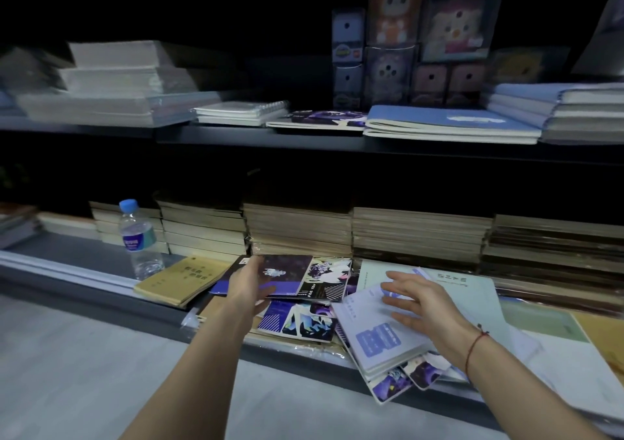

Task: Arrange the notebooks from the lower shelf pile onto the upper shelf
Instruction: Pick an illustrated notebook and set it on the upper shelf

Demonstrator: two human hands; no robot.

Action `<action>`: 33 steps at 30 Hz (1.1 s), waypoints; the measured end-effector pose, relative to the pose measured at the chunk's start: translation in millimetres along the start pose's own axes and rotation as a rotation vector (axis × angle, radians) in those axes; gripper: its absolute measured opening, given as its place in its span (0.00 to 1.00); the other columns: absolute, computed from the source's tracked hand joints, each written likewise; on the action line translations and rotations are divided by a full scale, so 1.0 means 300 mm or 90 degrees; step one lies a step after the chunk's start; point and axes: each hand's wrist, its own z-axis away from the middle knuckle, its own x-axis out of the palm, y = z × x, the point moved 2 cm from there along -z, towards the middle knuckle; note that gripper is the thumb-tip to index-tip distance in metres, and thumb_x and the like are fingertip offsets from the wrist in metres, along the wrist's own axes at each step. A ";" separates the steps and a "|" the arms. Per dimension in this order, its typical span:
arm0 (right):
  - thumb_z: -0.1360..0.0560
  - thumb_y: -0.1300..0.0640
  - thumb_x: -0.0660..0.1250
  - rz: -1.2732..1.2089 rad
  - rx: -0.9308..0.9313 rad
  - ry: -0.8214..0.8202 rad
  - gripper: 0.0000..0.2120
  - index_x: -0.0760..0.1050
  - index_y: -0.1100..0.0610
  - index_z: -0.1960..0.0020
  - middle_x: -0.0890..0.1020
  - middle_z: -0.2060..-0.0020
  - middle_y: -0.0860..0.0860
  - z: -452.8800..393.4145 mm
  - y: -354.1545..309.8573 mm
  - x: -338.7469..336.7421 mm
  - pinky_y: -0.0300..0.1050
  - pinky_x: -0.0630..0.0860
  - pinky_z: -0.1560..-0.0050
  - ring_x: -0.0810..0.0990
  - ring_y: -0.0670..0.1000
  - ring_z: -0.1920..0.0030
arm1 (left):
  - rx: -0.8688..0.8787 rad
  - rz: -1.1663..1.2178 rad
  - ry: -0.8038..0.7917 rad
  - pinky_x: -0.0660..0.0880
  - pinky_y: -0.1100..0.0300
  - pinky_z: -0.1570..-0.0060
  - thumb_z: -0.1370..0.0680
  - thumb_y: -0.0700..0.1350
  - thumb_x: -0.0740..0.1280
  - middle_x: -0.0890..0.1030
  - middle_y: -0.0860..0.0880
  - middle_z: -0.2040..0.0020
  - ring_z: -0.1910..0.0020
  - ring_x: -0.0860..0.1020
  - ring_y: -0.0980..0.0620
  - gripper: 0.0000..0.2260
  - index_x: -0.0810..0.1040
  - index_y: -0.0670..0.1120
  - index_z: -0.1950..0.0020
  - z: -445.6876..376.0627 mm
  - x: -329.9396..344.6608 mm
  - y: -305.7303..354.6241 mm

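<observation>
On the lower shelf (101,257), a water bottle (138,237) stands at the left, with a yellow notebook (182,279) lying just right of it. The left hand (251,282) pinches a dark purple notebook (282,274) at its left edge, thumb on the cover, above the scattered pile (300,321). To the right, the right hand (422,301) hovers with fingers spread over a pale blue notebook (374,335). On the far upper shelf (256,135), a similar purple notebook (320,120) lies beside blue notebooks (449,123).
</observation>
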 end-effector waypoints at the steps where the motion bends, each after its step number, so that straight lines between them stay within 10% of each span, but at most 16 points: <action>1: 0.24 0.58 0.66 0.002 -0.001 -0.005 0.10 0.79 0.51 0.43 0.83 0.47 0.50 -0.008 0.007 0.016 0.45 0.78 0.51 0.82 0.51 0.47 | -0.011 -0.002 0.002 0.74 0.53 0.49 0.20 0.53 0.59 0.80 0.46 0.43 0.51 0.81 0.50 0.15 0.76 0.46 0.40 -0.005 -0.002 -0.005; 9: 0.22 0.61 0.63 -0.070 0.011 -0.047 0.09 0.77 0.52 0.46 0.81 0.45 0.54 -0.074 0.024 0.176 0.52 0.76 0.39 0.81 0.54 0.45 | -0.014 0.011 0.012 0.75 0.52 0.46 0.20 0.51 0.59 0.81 0.47 0.51 0.47 0.80 0.49 0.11 0.77 0.47 0.50 -0.055 -0.048 0.002; 22: 0.23 0.60 0.63 -0.177 0.057 -0.106 0.21 0.68 0.53 0.30 0.71 0.31 0.54 -0.169 0.082 0.464 0.52 0.64 0.29 0.67 0.55 0.29 | -0.079 0.052 -0.015 0.73 0.51 0.44 0.21 0.54 0.62 0.75 0.43 0.40 0.39 0.74 0.45 0.17 0.74 0.46 0.37 -0.182 -0.069 -0.050; 33: 0.25 0.60 0.66 -0.158 0.037 -0.052 0.25 0.68 0.54 0.30 0.70 0.30 0.52 -0.255 0.151 0.524 0.51 0.62 0.28 0.66 0.53 0.29 | -0.207 0.235 0.038 0.72 0.55 0.60 0.21 0.47 0.64 0.73 0.44 0.61 0.63 0.72 0.49 0.09 0.72 0.41 0.52 -0.249 -0.012 -0.064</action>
